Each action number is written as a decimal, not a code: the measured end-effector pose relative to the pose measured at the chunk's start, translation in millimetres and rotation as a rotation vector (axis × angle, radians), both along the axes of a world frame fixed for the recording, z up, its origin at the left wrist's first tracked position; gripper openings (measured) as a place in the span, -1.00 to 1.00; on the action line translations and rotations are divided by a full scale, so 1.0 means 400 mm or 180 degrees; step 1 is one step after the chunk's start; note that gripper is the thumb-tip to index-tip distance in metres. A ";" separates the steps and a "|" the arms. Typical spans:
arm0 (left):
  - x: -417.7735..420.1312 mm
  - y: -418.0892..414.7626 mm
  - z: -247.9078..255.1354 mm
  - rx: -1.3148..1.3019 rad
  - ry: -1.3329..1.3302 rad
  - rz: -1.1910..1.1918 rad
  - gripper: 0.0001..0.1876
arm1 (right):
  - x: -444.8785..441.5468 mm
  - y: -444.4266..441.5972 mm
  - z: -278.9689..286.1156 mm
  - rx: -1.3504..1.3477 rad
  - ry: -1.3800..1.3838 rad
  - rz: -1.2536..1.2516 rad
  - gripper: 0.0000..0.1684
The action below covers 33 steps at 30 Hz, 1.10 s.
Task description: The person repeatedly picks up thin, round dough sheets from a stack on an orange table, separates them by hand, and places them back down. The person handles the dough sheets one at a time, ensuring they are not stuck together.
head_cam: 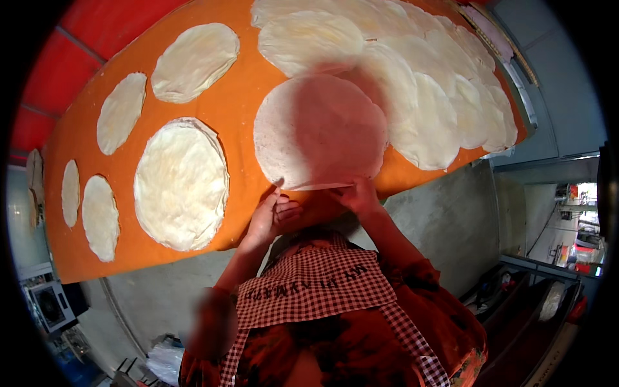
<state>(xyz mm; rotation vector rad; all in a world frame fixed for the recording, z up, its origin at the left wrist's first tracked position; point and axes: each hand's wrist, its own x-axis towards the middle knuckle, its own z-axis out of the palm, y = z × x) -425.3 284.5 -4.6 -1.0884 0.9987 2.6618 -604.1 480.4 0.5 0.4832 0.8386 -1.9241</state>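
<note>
A thin round flatbread sheet [275, 130] lies at the middle of a table with an orange cloth [242, 145], its near edge at the table's front. My left hand [273, 213] pinches the near-left edge between thumb and fingers. At the near-right edge, my right hand [358, 196] holds the same sheet. A soft red shadow covers much of it. Just beyond it lies another pale sheet [309, 41], and many overlapping sheets [430, 121] spread over the right side. To the left is a round stack of sheets [181, 186].
More flatbreads lie at the table's left, including a large one [196, 63] and narrower-looking ones [121, 113]. A checked apron [314, 285] hangs against the table's front side. A plastic bag [165, 360] is on the floor at lower left. Dark bins [522, 305] stand at lower right.
</note>
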 end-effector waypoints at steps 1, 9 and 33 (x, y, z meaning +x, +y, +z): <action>-0.015 0.011 0.033 0.0082 -0.0096 0.0006 -0.46 | 0.018 -0.001 0.000 -0.0111 0.0075 0.0133 -0.59; -0.066 0.060 -0.023 -0.0024 -0.0262 0.0570 -0.80 | 0.082 0.056 0.008 -0.0473 -0.0118 -0.0500 -0.57; 0.075 0.104 0.040 -0.0995 -0.0192 -0.0720 -0.77 | -0.430 0.113 0.543 0.1811 0.4843 0.2086 -0.85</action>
